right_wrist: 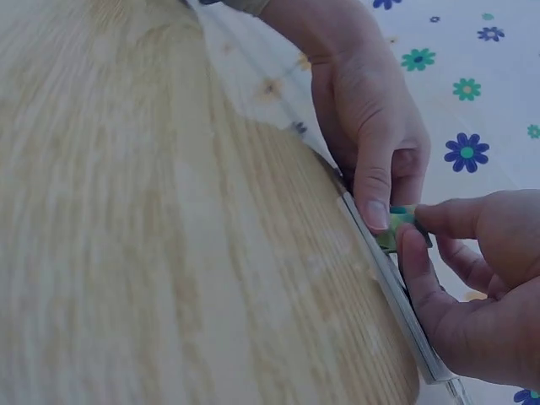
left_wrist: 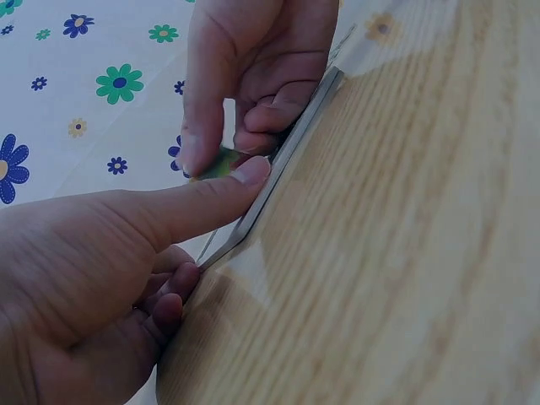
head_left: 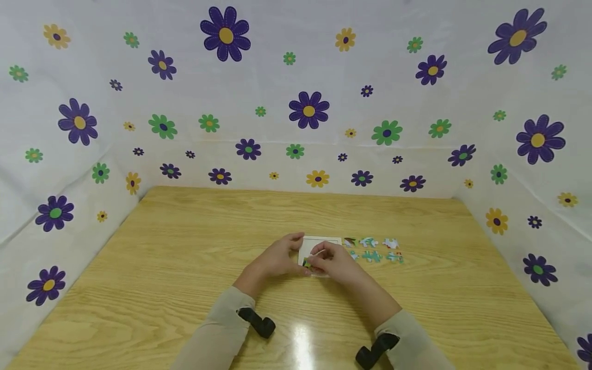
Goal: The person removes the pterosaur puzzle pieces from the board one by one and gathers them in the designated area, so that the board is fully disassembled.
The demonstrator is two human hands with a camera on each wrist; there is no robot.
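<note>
A pale, shallow puzzle board [head_left: 307, 246] lies on the table with a thin line running inside its edge. My left hand [head_left: 277, 257] holds the board's left side, fingers at the far corner and thumb along the near edge. Over the near left part of the board, my right hand [head_left: 335, 263] pinches a green puzzle piece [right_wrist: 395, 226] between thumb and fingers. The left thumb's tip is right at this piece, as the left wrist view shows. Most of the board's right half is hidden behind the right hand.
Loose puzzle pieces [head_left: 371, 256] lie in two short rows just right of the board, several in white, teal and green. The wood-grain table [head_left: 185, 246] stretches out on both sides. White cloth [head_left: 273, 82] printed with flowers hangs behind and along the sides.
</note>
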